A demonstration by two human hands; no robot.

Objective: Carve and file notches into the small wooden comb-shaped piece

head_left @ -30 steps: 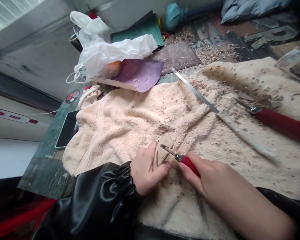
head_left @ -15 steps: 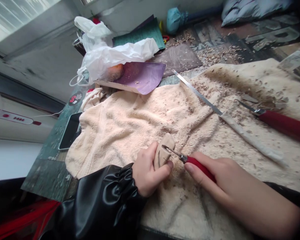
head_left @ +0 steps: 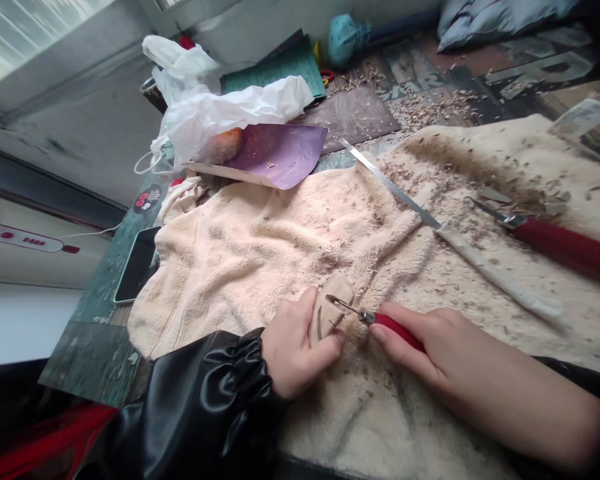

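My left hand (head_left: pixel 293 347), in a black glossy sleeve, grips a small pale wooden piece (head_left: pixel 333 310) with dark carved lines on it, resting on a cream fleece cloth (head_left: pixel 260 247). My right hand (head_left: pixel 420 347) holds a red-handled carving tool (head_left: pixel 375 320). Its thin metal tip lies on the wooden piece's top face. Wood chips are scattered over the cloth around both hands.
A long knife with a pale handle (head_left: pixel 450 233) and a second red-handled tool (head_left: pixel 550 237) lie on the cloth to the right. A purple sheet (head_left: pixel 280 150), white plastic bags (head_left: pixel 220 107) and a green mat (head_left: pixel 280 67) sit behind. A phone (head_left: pixel 137 263) lies at the cloth's left edge.
The tool's tip has slid slightly along the wooden piece and my right hand shifted a little; the view wobbled. My left hand keeps its hold.
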